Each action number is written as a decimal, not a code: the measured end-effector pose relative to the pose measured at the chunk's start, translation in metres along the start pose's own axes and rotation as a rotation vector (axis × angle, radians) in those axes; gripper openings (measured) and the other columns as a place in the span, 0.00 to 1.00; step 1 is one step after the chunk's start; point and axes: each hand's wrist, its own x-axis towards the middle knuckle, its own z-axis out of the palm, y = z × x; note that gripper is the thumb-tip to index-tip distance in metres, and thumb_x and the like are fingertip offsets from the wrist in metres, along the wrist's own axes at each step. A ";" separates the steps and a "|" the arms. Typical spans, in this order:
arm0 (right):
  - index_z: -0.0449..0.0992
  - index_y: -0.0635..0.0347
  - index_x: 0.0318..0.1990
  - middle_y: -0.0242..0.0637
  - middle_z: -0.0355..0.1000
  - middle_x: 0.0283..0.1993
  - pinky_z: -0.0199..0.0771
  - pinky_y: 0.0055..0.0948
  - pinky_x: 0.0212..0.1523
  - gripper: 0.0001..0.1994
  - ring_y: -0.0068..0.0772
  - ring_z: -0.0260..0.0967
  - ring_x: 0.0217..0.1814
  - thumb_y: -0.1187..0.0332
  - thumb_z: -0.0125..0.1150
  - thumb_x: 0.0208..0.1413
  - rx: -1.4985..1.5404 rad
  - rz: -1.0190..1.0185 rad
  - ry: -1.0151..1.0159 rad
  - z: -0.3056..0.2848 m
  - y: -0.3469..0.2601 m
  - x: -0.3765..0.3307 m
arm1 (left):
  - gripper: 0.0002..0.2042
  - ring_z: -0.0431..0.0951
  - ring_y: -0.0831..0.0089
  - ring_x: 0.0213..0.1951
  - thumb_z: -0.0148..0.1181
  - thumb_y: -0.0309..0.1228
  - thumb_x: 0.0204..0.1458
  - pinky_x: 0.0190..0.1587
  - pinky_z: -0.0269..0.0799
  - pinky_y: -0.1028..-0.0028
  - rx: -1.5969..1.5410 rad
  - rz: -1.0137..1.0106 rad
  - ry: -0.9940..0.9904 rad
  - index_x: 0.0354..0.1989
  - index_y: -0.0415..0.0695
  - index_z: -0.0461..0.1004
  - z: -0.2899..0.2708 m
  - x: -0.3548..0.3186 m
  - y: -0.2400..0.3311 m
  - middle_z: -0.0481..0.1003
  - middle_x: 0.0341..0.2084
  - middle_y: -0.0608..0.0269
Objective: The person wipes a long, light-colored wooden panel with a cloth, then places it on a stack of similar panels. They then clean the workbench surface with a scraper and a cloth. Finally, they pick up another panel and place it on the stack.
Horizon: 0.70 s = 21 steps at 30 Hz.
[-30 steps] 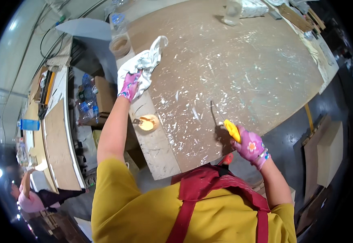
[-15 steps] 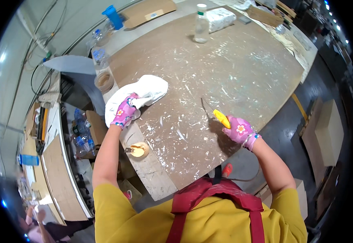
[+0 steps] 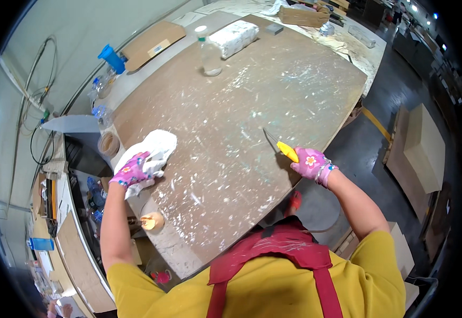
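Left hand: the left hand (image 3: 133,170), in a pink flowered glove, is closed on a white rag (image 3: 151,151) and presses it flat on the board (image 3: 241,106) near its left edge.
Rag: crumpled, lying on the board's left side, partly under the glove, spreading away from it toward the far side.
Right hand: the right hand (image 3: 312,162), in the same kind of glove, is wrapped tight round the yellow handle of a scraper (image 3: 279,146).
Scraper: at the board's near right edge; its thin metal blade points up and to the left, tip on or just over the surface, I cannot tell which.
Board: a big brown panel, speckled and streaked with white smears, thickest in the middle and along the near edge.
Bottle: 1 clear plastic bottle (image 3: 209,51) stands upright at the far side of the board, well apart from both hands.
Packet: a white wrapped bundle (image 3: 234,37) lies just right of the bottle, at the far edge.
Cup: a small brown cup (image 3: 109,144) sits left of the rag, just off the board.
Left shelf: more bottles (image 3: 102,114) and a blue object (image 3: 112,58) stand beside the wall.
Person: yellow shirt, red apron straps, leaning over the near edge.
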 end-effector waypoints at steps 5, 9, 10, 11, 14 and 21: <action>0.69 0.62 0.43 0.51 0.73 0.37 0.70 0.45 0.43 0.19 0.54 0.71 0.41 0.58 0.57 0.49 -0.005 0.071 0.068 -0.046 0.110 0.035 | 0.42 0.60 0.60 0.62 0.69 0.39 0.43 0.63 0.56 0.67 -0.302 -0.304 -0.074 0.65 0.43 0.53 -0.027 -0.001 0.028 0.60 0.61 0.52; 0.69 0.63 0.45 0.54 0.73 0.39 0.70 0.45 0.45 0.20 0.54 0.71 0.44 0.58 0.56 0.49 0.004 0.136 0.098 -0.091 0.188 0.074 | 0.35 0.61 0.62 0.62 0.65 0.32 0.48 0.63 0.57 0.69 -0.494 -0.501 -0.024 0.64 0.39 0.55 0.006 0.004 0.020 0.61 0.61 0.52; 0.69 0.62 0.46 0.55 0.73 0.39 0.70 0.44 0.45 0.20 0.55 0.71 0.44 0.58 0.56 0.49 0.001 0.138 0.100 -0.101 0.203 0.087 | 0.31 0.63 0.61 0.61 0.63 0.32 0.50 0.62 0.58 0.70 -0.599 -0.512 0.043 0.63 0.41 0.58 0.023 0.004 0.011 0.64 0.59 0.52; 0.70 0.62 0.45 0.54 0.73 0.39 0.70 0.44 0.45 0.20 0.54 0.71 0.43 0.59 0.56 0.49 -0.010 0.143 0.081 -0.115 0.211 0.098 | 0.29 0.65 0.61 0.60 0.62 0.33 0.50 0.61 0.59 0.70 -0.466 -0.534 0.028 0.61 0.42 0.60 0.029 0.009 0.014 0.65 0.58 0.52; 0.71 0.62 0.44 0.53 0.73 0.39 0.71 0.43 0.43 0.18 0.52 0.72 0.41 0.59 0.56 0.49 -0.020 0.176 0.074 -0.147 0.237 0.139 | 0.27 0.69 0.57 0.55 0.61 0.34 0.47 0.55 0.66 0.67 -0.263 -0.600 0.029 0.58 0.45 0.65 0.015 0.028 0.060 0.69 0.54 0.51; 0.70 0.65 0.43 0.47 0.73 0.31 0.73 0.37 0.30 0.17 0.42 0.74 0.28 0.61 0.56 0.49 0.250 0.218 0.021 -0.174 0.250 0.169 | 0.28 0.62 0.56 0.61 0.60 0.29 0.41 0.63 0.58 0.68 0.029 -0.603 0.066 0.56 0.47 0.67 -0.030 0.021 0.106 0.61 0.61 0.53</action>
